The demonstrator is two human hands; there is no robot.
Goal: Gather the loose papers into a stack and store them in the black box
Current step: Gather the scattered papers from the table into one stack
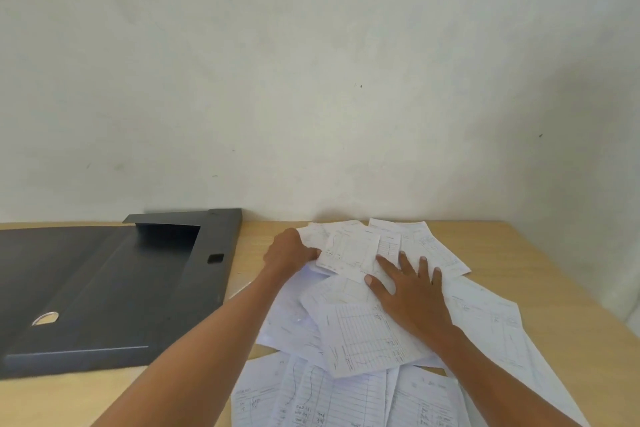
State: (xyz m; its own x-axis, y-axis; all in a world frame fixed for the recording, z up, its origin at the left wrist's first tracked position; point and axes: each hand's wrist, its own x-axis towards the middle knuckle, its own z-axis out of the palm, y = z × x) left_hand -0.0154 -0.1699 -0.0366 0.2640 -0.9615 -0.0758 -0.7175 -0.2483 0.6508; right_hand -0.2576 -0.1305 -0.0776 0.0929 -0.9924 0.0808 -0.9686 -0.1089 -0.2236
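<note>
Papers: I see loose white printed sheets (367, 333) scattered over the table's right half.
Left hand (289, 250): fingers pinching a far sheet's edge.
Right hand (412, 291): fingers spread flat on the pile.
Box: flat black box (104, 291), open, at the left edge.
Surface: light wooden table (256, 246) against a pale wall (311, 80).

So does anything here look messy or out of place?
Yes, the papers lie fanned at all angles on the right half of the wooden table, overlapping instead of stacked. The left hand grips one sheet's edge; the right hand presses flat on the pile. The black box lies open beside them, no papers visible inside.
</note>
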